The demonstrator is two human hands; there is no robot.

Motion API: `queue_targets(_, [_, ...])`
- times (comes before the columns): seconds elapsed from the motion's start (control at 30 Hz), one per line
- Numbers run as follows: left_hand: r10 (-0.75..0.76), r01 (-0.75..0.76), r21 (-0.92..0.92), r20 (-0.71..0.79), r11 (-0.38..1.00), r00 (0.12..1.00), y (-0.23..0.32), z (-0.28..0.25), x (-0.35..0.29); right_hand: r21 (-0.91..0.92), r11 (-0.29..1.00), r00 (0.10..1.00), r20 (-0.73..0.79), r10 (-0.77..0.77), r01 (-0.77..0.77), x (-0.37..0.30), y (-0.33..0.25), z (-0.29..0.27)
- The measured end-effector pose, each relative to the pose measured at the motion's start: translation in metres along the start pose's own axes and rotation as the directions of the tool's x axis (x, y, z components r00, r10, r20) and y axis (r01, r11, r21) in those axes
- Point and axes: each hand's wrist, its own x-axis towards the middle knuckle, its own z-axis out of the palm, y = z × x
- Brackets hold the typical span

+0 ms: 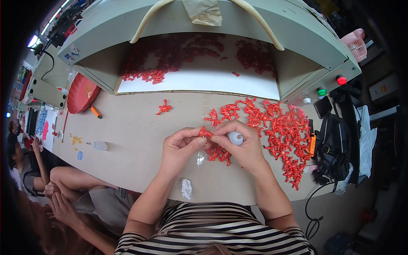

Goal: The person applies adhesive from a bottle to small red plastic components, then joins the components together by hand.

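Note:
Over the middle of the table, my left hand (179,146) pinches a small red figurine (205,132) between thumb and fingers. The fingertips of my right hand (245,146) meet the same piece from the other side. A small white squeeze bottle (235,138) is tucked in my right hand, its nozzle end facing up. Just beneath both hands lie more red figurines (219,155), partly hidden by the fingers. To the right spreads a large heap of similar glossy red figurines (285,134). One single red figurine (163,107) lies apart, beyond my left hand.
A pale machine housing (293,70) with red pieces on its white bed stands behind. At left are a red bowl (78,95), an orange-handled tool (96,112) and another bottle (97,145). Crumpled tissue (186,188) lies in front; a black bag (333,148) at right. A co-worker's hands (59,204) rest lower left.

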Motion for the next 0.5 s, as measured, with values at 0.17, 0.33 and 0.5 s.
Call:
queue_targets(0.17, [-0.065, 0.066, -0.037, 0.012, 0.997, 0.998, 0.002, 0.001, 0.002, 0.030, 0.995, 0.995, -0.015, 0.098, -0.097, 0.000, -0.002, 0.001])
queue_targets(0.33, [-0.148, 0.146, -0.165, -0.002, 0.975, 0.989, 0.008, 0.006, 0.004, 0.103, 0.992, 0.995, -0.060, 0.075, -0.068, -0.001, 0.000, 0.001])
queue_targets(0.5, [-0.119, 0.117, -0.309, 0.014, 0.944, 0.993, 0.007, 0.003, 0.006, 0.176, 0.984, 0.987, -0.160, 0.018, 0.010, -0.001, 0.001, -0.004])
